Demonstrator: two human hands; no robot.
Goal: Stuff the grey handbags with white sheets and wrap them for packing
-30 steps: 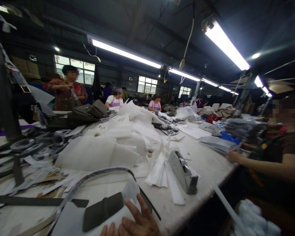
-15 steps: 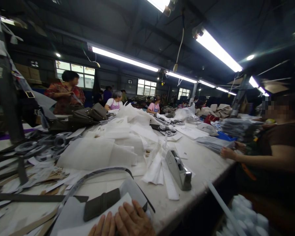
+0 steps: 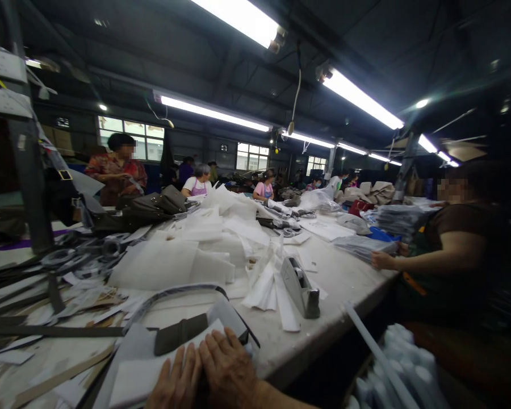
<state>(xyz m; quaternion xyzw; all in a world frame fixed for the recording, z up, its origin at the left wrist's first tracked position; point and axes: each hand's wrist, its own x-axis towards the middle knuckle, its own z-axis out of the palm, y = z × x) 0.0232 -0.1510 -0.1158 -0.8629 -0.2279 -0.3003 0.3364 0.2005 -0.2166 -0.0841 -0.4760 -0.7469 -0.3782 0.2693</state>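
Note:
My left hand [image 3: 176,382] and my right hand [image 3: 227,366] lie side by side at the bottom edge of the view, fingers flat and pressed on a white sheet [image 3: 132,382] at the table's near edge. Just beyond the fingertips a dark grey-green leather piece [image 3: 181,334] lies partly under a pale grey wrapping [image 3: 227,315]. A thin dark strap [image 3: 174,291] arcs over the table behind it. Neither hand grips anything.
A grey tape dispenser [image 3: 298,286] stands right of my hands beside white paper strips [image 3: 266,284]. White fabric sheets [image 3: 166,262] are piled mid-table, dark bags [image 3: 153,204] farther back. A seated co-worker [image 3: 451,250] reaches onto the table at right. White rolls [image 3: 402,360] sit below the edge.
My right hand slid forward onto the white sheet and my left hand came fully into view beside it. The view turned so the table contents shifted left.

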